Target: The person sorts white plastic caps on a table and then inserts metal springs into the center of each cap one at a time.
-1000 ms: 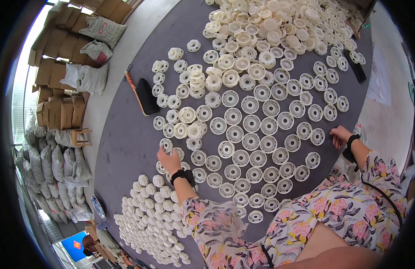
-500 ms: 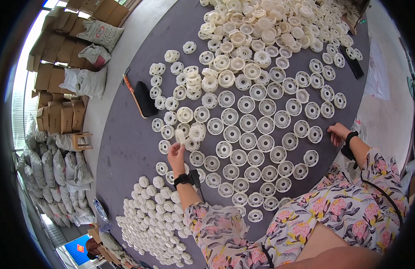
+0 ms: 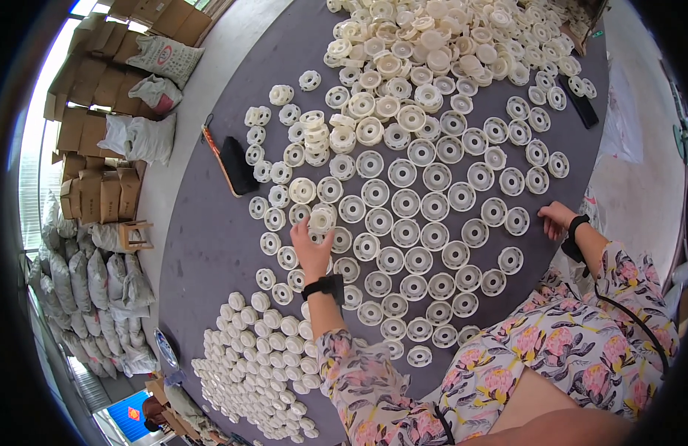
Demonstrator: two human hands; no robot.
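My left hand (image 3: 312, 251) reaches over the table with thumb and fingers spread, at the near side of a small stack of cream plastic rings (image 3: 324, 217). Nothing shows in its grasp; whether the fingertips touch the stack I cannot tell. Just left of that stack is a single ring (image 3: 299, 213), partly behind the fingers. My right hand (image 3: 557, 217) rests at the table's right edge, fingers loosely bent and apart, with nothing visible in them. Nearest to it is a flat white ring (image 3: 517, 221). Many similar rings lie in rows between my hands.
A large heap of rings (image 3: 433, 44) covers the far end. Small white caps (image 3: 258, 357) are massed at the near left. A black-bristled brush (image 3: 238, 165) and a dark flat object (image 3: 580, 102) lie near opposite edges. Sacks (image 3: 84, 290) and cartons (image 3: 98, 82) stand beyond the table.
My left hand has let go of the pale ring it held on edge, moved slightly right and spread its fingers beside the stack. My right hand has hardly moved.
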